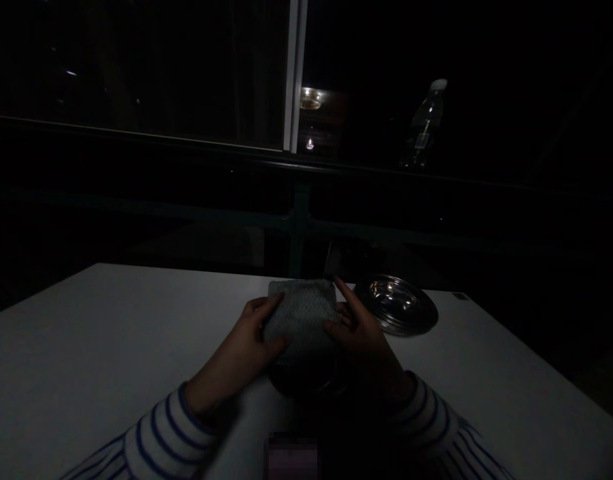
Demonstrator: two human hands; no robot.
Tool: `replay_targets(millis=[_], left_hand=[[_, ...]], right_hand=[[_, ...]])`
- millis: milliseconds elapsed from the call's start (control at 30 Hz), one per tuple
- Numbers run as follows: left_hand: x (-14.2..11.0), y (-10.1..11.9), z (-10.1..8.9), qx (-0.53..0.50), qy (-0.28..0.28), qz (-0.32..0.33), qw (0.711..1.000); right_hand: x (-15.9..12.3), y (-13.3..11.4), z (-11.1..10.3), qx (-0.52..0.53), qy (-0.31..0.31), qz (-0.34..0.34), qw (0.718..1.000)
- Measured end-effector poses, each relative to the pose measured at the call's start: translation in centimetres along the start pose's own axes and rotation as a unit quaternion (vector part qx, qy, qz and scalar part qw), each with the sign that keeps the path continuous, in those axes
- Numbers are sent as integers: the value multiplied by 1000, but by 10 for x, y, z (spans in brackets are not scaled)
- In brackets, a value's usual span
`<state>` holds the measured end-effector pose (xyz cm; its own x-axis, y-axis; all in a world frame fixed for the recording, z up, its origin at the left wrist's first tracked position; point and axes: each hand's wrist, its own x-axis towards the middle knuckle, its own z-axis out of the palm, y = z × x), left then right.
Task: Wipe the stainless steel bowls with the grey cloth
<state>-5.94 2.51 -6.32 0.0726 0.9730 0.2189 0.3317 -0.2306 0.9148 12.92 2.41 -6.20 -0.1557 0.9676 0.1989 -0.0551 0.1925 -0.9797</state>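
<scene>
A folded grey-green cloth (302, 320) with a textured weave is held up in front of me, between both hands. My left hand (251, 340) grips its left edge, with the thumb and fingers on its near face. On the right edge, my right hand (363, 337) pinches it with the thumb in front, and the index finger points up past the corner. Below the cloth sits a dark rounded thing (306, 380), perhaps a bowl; the gloom hides its kind. Just beyond my right hand lies a stack of shiny metal bowls or plates (399, 307).
The white table (111, 333) fills the lower view, its far edge near the metal stack. Behind it are a dark window with a pale frame (295, 73) and a green bar. A clear plastic bottle (426, 127) with a white cap stands at the back right.
</scene>
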Motion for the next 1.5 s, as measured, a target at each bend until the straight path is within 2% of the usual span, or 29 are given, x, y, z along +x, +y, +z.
replay_targets(millis=[167, 267, 333, 400, 467, 500, 533, 600, 700, 767, 833, 933, 1000, 1100, 1167, 1333, 1500], left_hand=[[2, -8, -5, 100, -10, 32, 994], [2, -5, -6, 130, -6, 65, 989], [0, -3, -4, 116, -9, 80, 990], [-2, 0, -1, 78, -31, 60, 995], [-5, 1, 4, 37, -45, 25, 998], [-6, 1, 7, 16, -46, 11, 999], [-7, 1, 9, -9, -46, 2, 999], [-10, 1, 15, -86, -63, -16, 994], [-13, 3, 21, -210, -129, -41, 968], [-12, 5, 20, -232, -151, -44, 960], [-8, 5, 16, -180, -125, -36, 975], [1, -1, 5, -39, -15, -15, 999], [9, -13, -1, 44, 51, -16, 998], [17, -35, -1, 86, 51, -69, 993], [19, -50, 3, 85, 45, -81, 992], [20, -70, 17, 46, 33, -78, 995], [21, -75, 25, 6, 44, -77, 996]], right_hand=[[3, 5, -3, -55, 17, -9, 998], [5, 7, -7, -164, 53, -31, 985], [4, 7, -10, -272, 86, -79, 955], [2, 7, -11, -362, 109, -150, 914], [-1, 9, -8, -414, 85, -204, 883], [-2, 11, -6, -424, 61, -216, 878], [-3, 14, -3, -421, 34, -219, 879], [-5, 20, 3, -380, -13, -192, 905], [-7, 24, 9, -303, -51, -126, 943], [-7, 21, 7, -288, -69, -112, 949], [-6, 16, 2, -296, -68, -106, 947], [-2, 8, -9, -343, -59, -72, 935], [4, 7, -14, -404, -92, -80, 907], [16, 12, -15, -539, -190, -119, 812], [24, 20, -11, -601, -223, -110, 760], [32, 42, 4, -656, -253, -65, 708], [26, 42, 13, -697, -272, -51, 661]])
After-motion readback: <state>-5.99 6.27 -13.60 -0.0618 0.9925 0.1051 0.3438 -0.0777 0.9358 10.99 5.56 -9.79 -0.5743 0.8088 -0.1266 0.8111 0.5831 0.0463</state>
